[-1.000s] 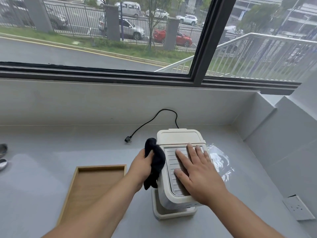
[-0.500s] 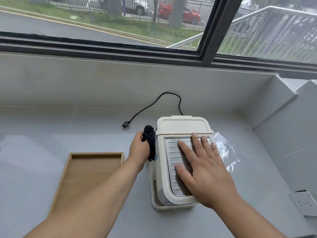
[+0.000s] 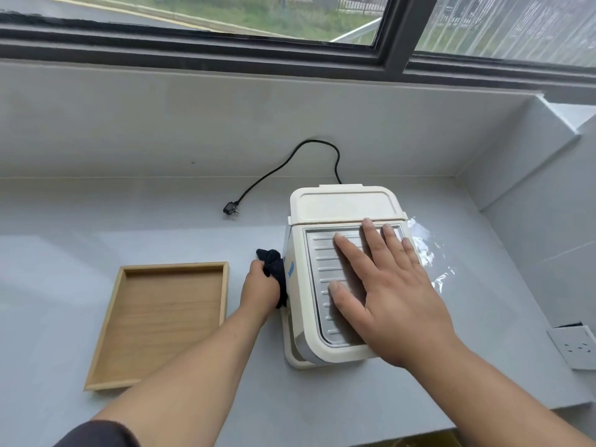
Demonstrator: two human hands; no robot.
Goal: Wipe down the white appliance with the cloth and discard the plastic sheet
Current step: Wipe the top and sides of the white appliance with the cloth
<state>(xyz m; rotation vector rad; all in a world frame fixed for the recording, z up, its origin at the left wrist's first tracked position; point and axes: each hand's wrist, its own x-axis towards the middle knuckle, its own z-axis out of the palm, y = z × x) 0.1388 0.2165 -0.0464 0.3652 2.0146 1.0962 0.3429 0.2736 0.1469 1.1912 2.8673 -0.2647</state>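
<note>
The white appliance (image 3: 325,208) stands on the grey counter, its ribbed metal plate facing up. My right hand (image 3: 383,285) lies flat on that plate, fingers spread, holding nothing. My left hand (image 3: 259,290) grips a black cloth (image 3: 274,269) and presses it against the appliance's left side, low down near the counter. A clear plastic sheet (image 3: 429,253) lies crumpled on the counter just right of the appliance, partly hidden behind it and my right hand.
An empty wooden tray (image 3: 109,321) sits left of my left arm. The appliance's black cord and plug (image 3: 230,210) trail to the back left. A white wall socket (image 3: 575,346) is at the right. Walls close in at the back and right.
My left hand has slid the cloth down the appliance's left side from near its top edge toward the counter. My right hand has stayed flat on the plate. The view has tilted downward.
</note>
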